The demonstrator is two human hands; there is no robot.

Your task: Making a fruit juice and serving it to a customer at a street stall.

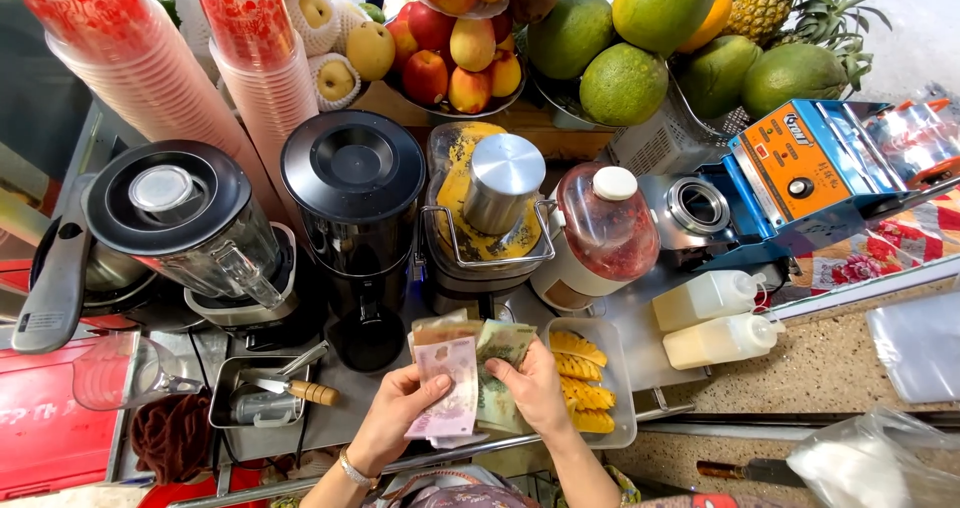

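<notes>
Both hands meet over a fan of banknotes (462, 383), my landmark. Left hand (395, 413) curls under the fan with the thumb pressed on the top pinkish note, pinching the stack so it stays spread; right hand (535, 388) closes on the greenish notes from the other side, fingers bent over their edge as if to leaf through them. Just right of the notes sits a clear tray of yellow fruit slices (585, 380), close at hand. Left of the notes, a metal tray with a wooden-handled knife (295, 388). Beyond the notes stand a black-lidded blender jug (352, 183), a clear blender jug (185, 213) further left, and a red-filled plastic jug (600, 233) to the right. Two squeeze bottles (715, 318) lie on their sides right of the tray, I judge for a quick grab. Fruit piles (625, 48) crown the far side.
</notes>
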